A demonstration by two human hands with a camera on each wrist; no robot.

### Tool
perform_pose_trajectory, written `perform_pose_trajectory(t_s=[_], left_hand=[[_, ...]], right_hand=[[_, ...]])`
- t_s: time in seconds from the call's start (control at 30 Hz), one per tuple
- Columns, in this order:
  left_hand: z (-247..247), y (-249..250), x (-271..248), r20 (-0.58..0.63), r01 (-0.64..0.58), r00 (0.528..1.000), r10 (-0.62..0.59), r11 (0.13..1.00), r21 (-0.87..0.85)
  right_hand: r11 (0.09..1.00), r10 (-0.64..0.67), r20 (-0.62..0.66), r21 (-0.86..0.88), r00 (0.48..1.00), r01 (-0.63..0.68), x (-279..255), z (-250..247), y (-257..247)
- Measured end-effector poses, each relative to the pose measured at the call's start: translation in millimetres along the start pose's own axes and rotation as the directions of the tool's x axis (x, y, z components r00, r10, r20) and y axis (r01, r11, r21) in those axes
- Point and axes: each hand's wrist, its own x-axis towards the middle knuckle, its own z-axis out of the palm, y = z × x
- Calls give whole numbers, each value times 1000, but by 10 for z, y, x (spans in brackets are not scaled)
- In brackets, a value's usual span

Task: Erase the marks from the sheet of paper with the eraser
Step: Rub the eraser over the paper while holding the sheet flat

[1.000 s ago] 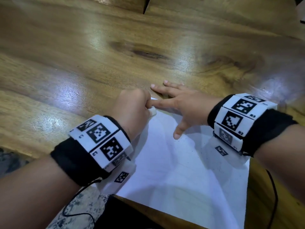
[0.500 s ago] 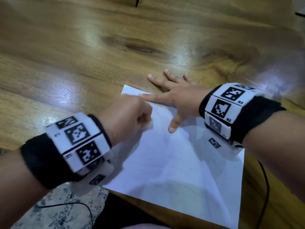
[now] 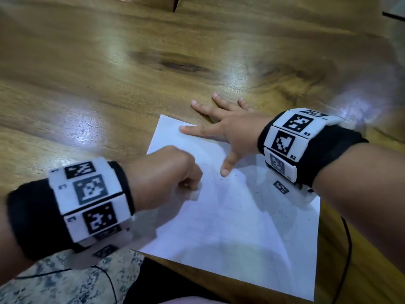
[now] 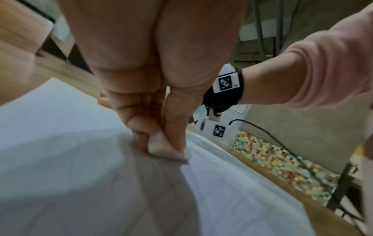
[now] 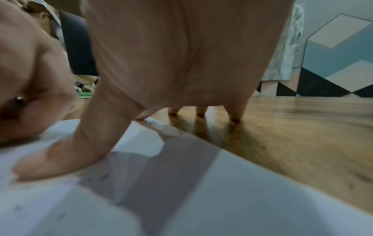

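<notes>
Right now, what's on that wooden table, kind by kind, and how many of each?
Sheet of paper: 1
Eraser, pinched in the left hand: 1
Hands on the paper, counting the right hand pressed flat: 2
Wristbands with black-and-white tags: 2
Total: 6
Small dark crumbs dot the paper, too many and too tiny to count.

The left hand (image 3: 166, 172) is closed into a fist, knuckles up, thumb and fingertips (image 4: 175, 140) pinching together at the bottom (a small white piece sits in the pinch). Its forearm comes in from the lower left, wrist level. The right hand (image 3: 232, 132) lies flat, palm down, fingers (image 3: 197, 130) straight and spread, thumb angled back toward the body. Its forearm enters from the right.
</notes>
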Motion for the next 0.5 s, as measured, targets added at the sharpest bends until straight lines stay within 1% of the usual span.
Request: perform_pose_trajectory(t_s=[0.03, 0.07, 0.1, 0.17, 0.23, 0.3, 0.4, 0.5], left_hand=[[-9, -2, 14, 31, -1, 1000, 2, 1000, -6], [-38, -4, 65, 1, 8, 1000, -8, 1000, -9], [-83, 0, 136, -73, 22, 997, -23, 1000, -11], [-130, -26, 293, -235, 24, 972, -18, 999, 22], [-104, -39, 358, -293, -5, 956, 21, 998, 56], [-41, -49, 322, -309, -19, 950, 35, 998, 55], [-7, -55, 272, -317, -7, 948, 24, 998, 56], [-98, -45, 336, -277, 10, 961, 1, 999, 40]], right_hand=[[1000, 4, 1, -1, 1000, -4, -4, -1, 1], [1000, 3, -3, -3, 1000, -3, -9, -1, -2], [1000, -2, -12, -3, 1000, 2, -9, 1, -3], [1000, -2, -23, 10, 1000, 2, -6, 2, -8], [1000, 4, -26, 21, 1000, -4, -2, -1, -15], [999, -5, -53, 49, 999, 7, -15, 7, -14], [995, -43, -116, 89, 992, 53, -47, 45, 44], [996, -58, -71, 68, 996, 63, -65, 62, 73]])
